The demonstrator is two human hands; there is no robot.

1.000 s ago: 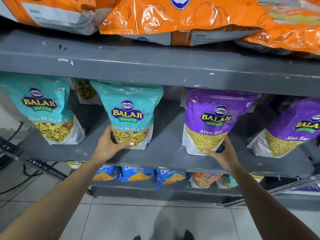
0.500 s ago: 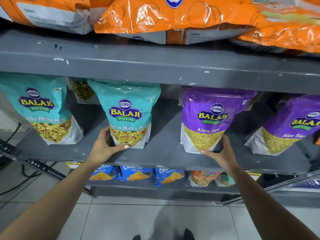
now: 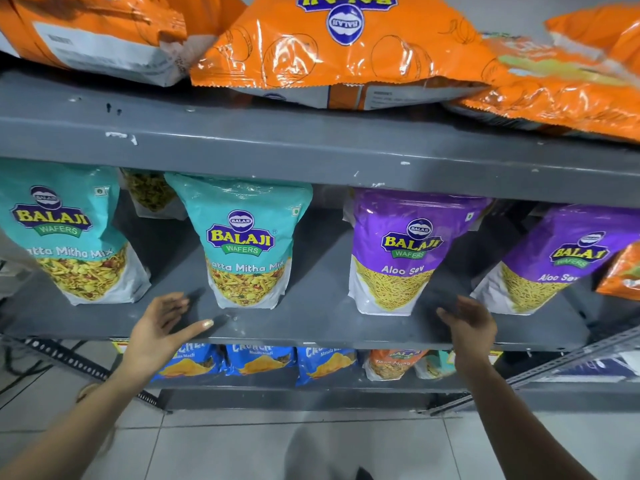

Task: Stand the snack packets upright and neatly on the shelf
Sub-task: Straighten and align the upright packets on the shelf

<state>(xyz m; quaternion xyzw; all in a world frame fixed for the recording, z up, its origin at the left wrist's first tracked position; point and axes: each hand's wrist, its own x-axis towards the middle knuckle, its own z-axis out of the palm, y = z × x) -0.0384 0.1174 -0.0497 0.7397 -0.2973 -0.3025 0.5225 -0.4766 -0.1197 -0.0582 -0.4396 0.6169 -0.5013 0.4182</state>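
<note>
Our left hand hovers with fingers spread and empty, just left of the teal Khatta Mitha Mix packet, not touching it. Our right hand is likewise spread and empty, just right of the purple Aloo Sev packet. Both packets stand upright on the grey middle shelf, well apart. Another teal packet stands at far left, another purple packet at right. Above, we see orange packets lying flat on the upper shelf.

Pale tiled floor, black cables at left, perforated metal strut
</note>
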